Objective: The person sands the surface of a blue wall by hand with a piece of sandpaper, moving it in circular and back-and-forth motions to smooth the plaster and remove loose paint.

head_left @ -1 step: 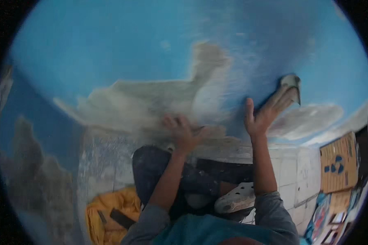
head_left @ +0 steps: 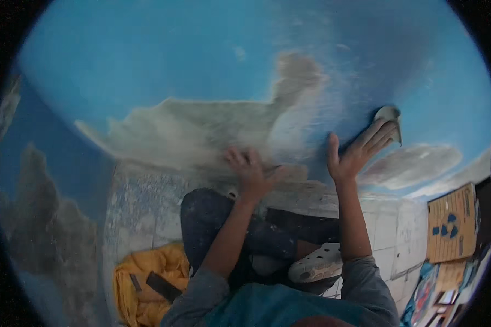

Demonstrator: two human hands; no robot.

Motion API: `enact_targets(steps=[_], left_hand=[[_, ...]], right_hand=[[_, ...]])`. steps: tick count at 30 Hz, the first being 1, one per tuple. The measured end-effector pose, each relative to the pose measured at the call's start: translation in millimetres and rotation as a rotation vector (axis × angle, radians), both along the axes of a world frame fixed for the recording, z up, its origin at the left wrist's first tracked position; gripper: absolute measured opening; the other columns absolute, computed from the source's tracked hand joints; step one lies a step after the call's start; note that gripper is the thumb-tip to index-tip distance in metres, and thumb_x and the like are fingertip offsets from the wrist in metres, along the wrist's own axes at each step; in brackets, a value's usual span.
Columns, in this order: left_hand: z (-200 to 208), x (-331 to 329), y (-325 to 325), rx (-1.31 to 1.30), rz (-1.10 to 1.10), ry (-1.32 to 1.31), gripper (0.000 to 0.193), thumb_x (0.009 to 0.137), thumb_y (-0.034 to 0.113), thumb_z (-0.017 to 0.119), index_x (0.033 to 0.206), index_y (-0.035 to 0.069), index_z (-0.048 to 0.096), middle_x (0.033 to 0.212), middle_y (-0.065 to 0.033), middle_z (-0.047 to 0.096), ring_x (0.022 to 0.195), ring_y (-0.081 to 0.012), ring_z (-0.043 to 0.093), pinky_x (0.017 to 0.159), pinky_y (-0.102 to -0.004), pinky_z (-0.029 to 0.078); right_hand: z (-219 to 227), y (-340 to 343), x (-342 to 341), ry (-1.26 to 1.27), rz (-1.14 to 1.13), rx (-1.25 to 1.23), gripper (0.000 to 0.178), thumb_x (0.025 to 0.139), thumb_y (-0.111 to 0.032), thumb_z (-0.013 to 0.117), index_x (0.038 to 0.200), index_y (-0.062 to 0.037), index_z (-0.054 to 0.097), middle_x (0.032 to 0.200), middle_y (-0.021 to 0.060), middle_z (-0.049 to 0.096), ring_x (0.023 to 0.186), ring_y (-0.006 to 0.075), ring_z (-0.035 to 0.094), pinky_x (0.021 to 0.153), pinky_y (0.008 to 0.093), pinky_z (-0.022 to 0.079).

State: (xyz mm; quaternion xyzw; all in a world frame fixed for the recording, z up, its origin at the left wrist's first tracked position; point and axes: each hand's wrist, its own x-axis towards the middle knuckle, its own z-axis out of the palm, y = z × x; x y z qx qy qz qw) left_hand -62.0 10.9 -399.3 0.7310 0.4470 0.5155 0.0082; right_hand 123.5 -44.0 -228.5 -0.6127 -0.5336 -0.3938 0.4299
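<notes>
Right hand [head_left: 355, 157], fingers straight, holds a thin grey curled sheet [head_left: 388, 113] against the blue-painted wall with grey patches [head_left: 174, 60]. Left hand [head_left: 252, 177] spread, nothing visible in it, at the wall's lower edge; can't tell contact. White perforated clog [head_left: 317, 268], crumpled yellow cloth [head_left: 172, 259] in front of wall; tan cardboard [head_left: 447, 248] near its right end.

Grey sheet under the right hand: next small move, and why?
Probably a short, flat rub of the right hand across the blue wall: its fingers lie extended over the grey sheet, against the painted surface, and the whitish, scuffed patch to its left looks uneven. The left hand is spread, with no tool visible.
</notes>
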Motion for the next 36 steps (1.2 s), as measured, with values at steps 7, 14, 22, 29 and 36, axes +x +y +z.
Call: enact_targets(steps=[7,14,22,29,36], left_hand=[[14.2,-16.2,5.4,0.112,0.043,0.014,0.105,0.077,0.068,0.058,0.147,0.006,0.01,0.15,-0.0299,-0.011,0.136,-0.052,-0.012,0.098,-0.0759,-0.002],[9.1,-11.5,-0.8,0.09,0.029,0.039,0.107,0.076,0.068,0.06,0.147,0.007,0.009,0.15,-0.029,-0.01,0.137,-0.0503,-0.011,0.098,-0.0759,-0.004],[17.1,-12.0,2.7,0.101,0.053,0.032,0.114,0.076,0.065,0.062,0.149,0.008,-0.004,0.15,-0.0288,-0.014,0.136,-0.052,-0.013,0.1,-0.0731,-0.004],[-1.8,-19.7,6.9,0.008,0.125,0.193,0.107,0.081,0.065,0.055,0.147,0.001,0.0,0.147,-0.0336,-0.015,0.135,-0.0535,-0.012,0.102,-0.0705,-0.002],[21.6,-11.3,-25.0,0.13,-0.005,0.122,0.084,0.093,0.053,0.042,0.144,-0.006,0.01,0.148,-0.0302,0.008,0.138,-0.0506,-0.004,0.107,-0.0629,0.01]], right_hand=[[-100.5,-18.0,-17.0,-0.534,0.069,-0.575,0.092,0.08,-0.057,0.06,0.143,0.0016,0.029,0.151,0.0219,0.022,0.141,0.0421,0.012,0.109,0.0614,0.003],[2.3,9.7,-19.1,-0.064,0.048,-0.075,0.092,0.084,-0.053,0.057,0.147,-0.0006,0.016,0.151,0.0254,0.015,0.141,0.0422,0.005,0.11,0.0587,-0.004],[-77.4,-34.5,-22.6,-0.148,0.204,-0.816,0.064,0.088,-0.048,0.053,0.139,-0.0119,0.041,0.139,0.0192,0.04,0.132,0.0373,0.032,0.113,0.0559,0.012],[13.9,-21.9,-10.1,0.054,0.08,-0.205,0.066,0.086,-0.036,0.059,0.143,-0.0122,0.036,0.144,0.0163,0.036,0.137,0.0344,0.027,0.113,0.0558,0.012],[-75.4,-51.8,-4.3,-0.104,0.19,-0.177,0.032,0.085,-0.02,0.064,0.115,-0.0118,0.058,0.112,0.0085,0.056,0.11,0.0276,0.052,0.096,0.0437,0.041]])
